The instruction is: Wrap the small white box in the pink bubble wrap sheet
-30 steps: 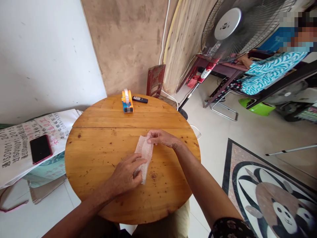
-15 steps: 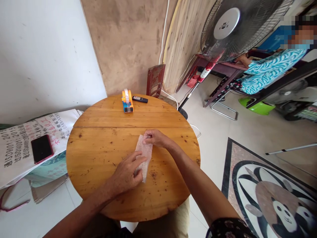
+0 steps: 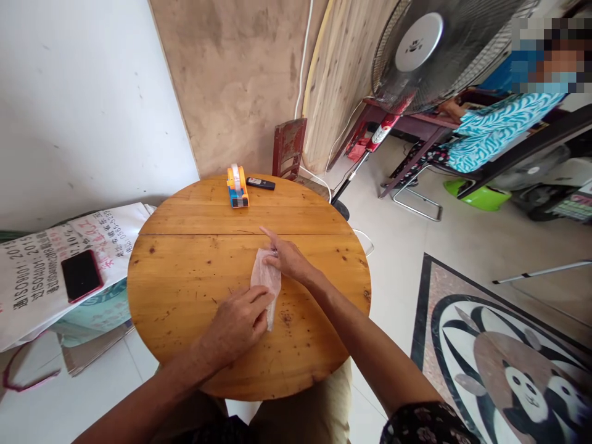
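Observation:
A strip of pale pinkish, translucent wrap lies on the round wooden table, running lengthwise toward me. My left hand rests on its lower left side, fingers bent over the edge and closed on it. At the upper end, my right hand has the thumb on the wrap and the index finger pointing out past it, with the wrap's top corner between thumb and the other fingers. Whatever may be inside the wrap cannot be made out.
An orange and blue tape dispenser and a black remote are at the table's far side. A phone lies on sacks at left. Beyond are a chair, a fan and a seated person.
My right index finger has stretched out away from the wrap. My left fingers have drawn closer together on the wrap's edge. The view has shifted slightly.

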`<state>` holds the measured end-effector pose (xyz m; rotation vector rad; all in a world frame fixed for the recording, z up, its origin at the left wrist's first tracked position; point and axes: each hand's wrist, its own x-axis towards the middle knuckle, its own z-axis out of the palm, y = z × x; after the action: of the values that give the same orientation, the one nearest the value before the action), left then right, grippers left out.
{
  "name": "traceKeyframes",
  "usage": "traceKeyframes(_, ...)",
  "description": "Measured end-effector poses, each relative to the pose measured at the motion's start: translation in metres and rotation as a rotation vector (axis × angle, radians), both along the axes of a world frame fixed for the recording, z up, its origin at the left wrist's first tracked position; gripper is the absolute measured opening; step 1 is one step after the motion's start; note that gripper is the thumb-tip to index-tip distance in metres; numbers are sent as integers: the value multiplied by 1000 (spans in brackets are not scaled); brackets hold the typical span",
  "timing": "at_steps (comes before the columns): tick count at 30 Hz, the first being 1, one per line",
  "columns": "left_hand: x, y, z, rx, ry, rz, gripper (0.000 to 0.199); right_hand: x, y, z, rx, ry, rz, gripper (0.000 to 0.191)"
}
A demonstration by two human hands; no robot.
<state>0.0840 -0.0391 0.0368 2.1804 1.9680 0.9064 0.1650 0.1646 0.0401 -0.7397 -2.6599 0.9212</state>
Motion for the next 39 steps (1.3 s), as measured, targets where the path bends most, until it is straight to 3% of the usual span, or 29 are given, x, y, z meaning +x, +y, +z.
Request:
traceKeyframes(9, -3, 19, -4, -22, -149, 125, 40, -2, -12, 21, 57, 195, -57, 82)
traceKeyframes(16, -5, 20, -11, 7, -277, 106, 33, 11, -34, 35, -123, 326, 45, 80)
traceKeyframes(22, 6, 12, -23, 145, -326, 344, 16, 28, -65, 40, -154, 340, 45, 80)
traceKeyframes(26, 7, 12, -28, 195, -384, 436, 35, 36, -79, 35, -143, 321, 19, 79)
traceKeyframes(29, 4, 14, -31, 216, -432, 363, 52, 43, -90, 27, -80, 284, 12, 78)
traceKeyframes(31, 1, 14, -33, 200, -457, 279, 52, 47, -98, 22, -41, 265, 7, 79)
traceKeyframes(39, -5, 14, -28, 120, -564, 134, 18, 51, -119, -3, 101, 365, -102, 75)
